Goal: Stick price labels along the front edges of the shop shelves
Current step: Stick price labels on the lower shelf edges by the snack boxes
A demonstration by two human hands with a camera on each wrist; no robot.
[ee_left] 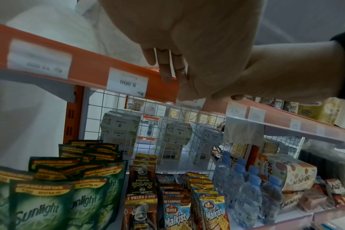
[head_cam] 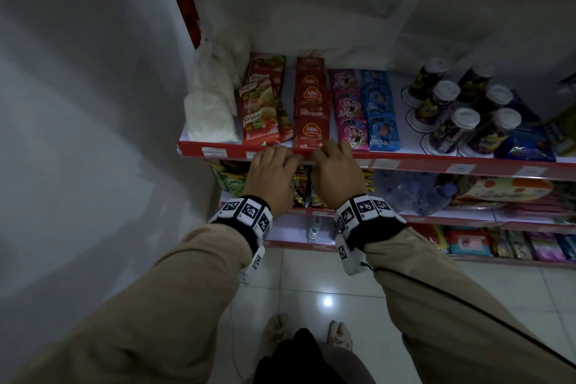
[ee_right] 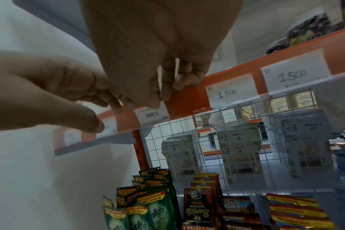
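Note:
The red front strip (head_cam: 420, 162) of the middle shelf carries several white price labels (head_cam: 386, 163). Both hands meet at it below the ABC sachets (head_cam: 311, 131). My left hand (head_cam: 291, 157) lays its fingers (ee_left: 165, 68) over the strip's top edge, its thumb (ee_right: 91, 123) flat on the strip's face (ee_left: 89, 62). My right hand (head_cam: 325, 151) pinches the top edge of a "2.000" label (ee_right: 153, 114) against the strip (ee_right: 187, 96) with thumb and forefinger. To the left sits an "8.000" label (ee_left: 127, 81); to the right are two "1.500" labels (ee_right: 230, 91).
Sachets, drink pouches and lidded cups (head_cam: 461, 121) crowd the shelf top right behind the edge. Below hang Sunlight pouches (ee_left: 39, 207), Malkist packs (ee_left: 175, 216) and water bottles (ee_left: 246, 194) before a wire grid (ee_right: 217, 140). A white wall (head_cam: 78, 103) closes the left side.

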